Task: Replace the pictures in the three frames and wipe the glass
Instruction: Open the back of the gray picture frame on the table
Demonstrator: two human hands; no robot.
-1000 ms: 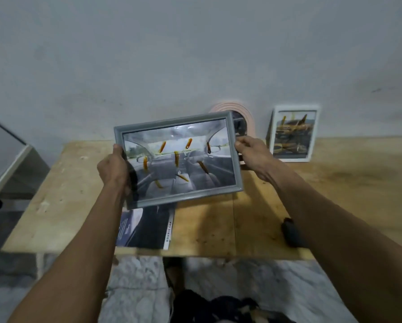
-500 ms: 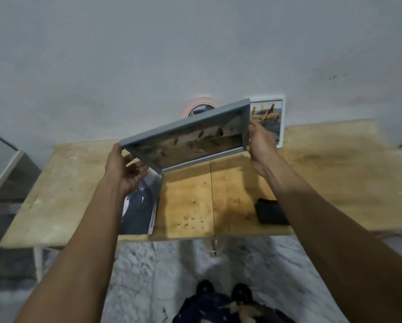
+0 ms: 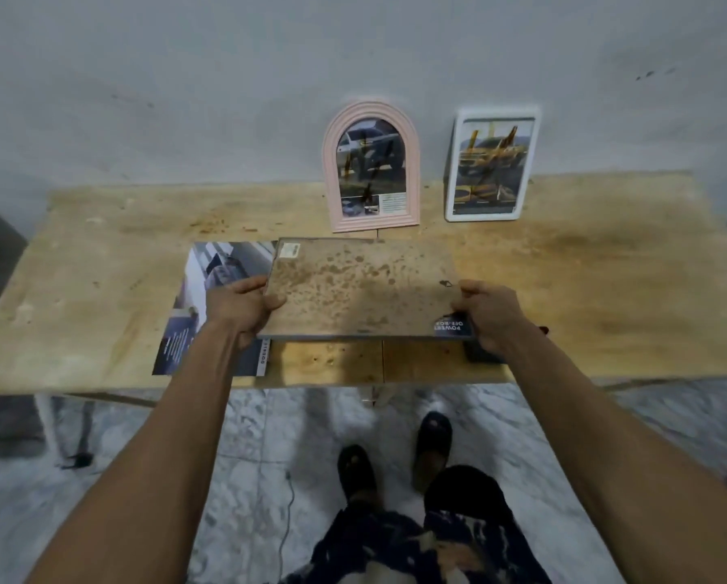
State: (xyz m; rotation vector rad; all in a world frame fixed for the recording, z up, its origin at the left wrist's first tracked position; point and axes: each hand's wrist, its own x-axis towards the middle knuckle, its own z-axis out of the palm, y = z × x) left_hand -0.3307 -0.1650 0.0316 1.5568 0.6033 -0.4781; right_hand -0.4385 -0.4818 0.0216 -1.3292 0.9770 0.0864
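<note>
Both hands are on the grey frame [image 3: 364,288], and it lies face down, its stained brown backing board up, level over the middle of the wooden table [image 3: 585,267]. The left hand [image 3: 239,307] grips the frame's edge at nine o'clock, thumb curled over the backing, fingers underneath. The right hand [image 3: 486,311] clamps the corner at about four o'clock, fingers wrapped round the edge right beside a dark corner of paper with white lettering. Whether the frame rests on the table or hangs just above it cannot be told. At eight o'clock from the frame a loose car picture [image 3: 193,314] lies flat on the table, partly under the left hand and the frame. At twelve o'clock, against the wall [image 3: 227,78], a pink arched frame [image 3: 371,166] stands upright with a car picture in it; at one o'clock, just beside it, a white rectangular frame [image 3: 490,164] stands with a yellow car picture. A dark object [image 3: 480,355] peeks out under the right wrist. Below, at six o'clock, dark slippers stand on the marble floor [image 3: 248,457].
</note>
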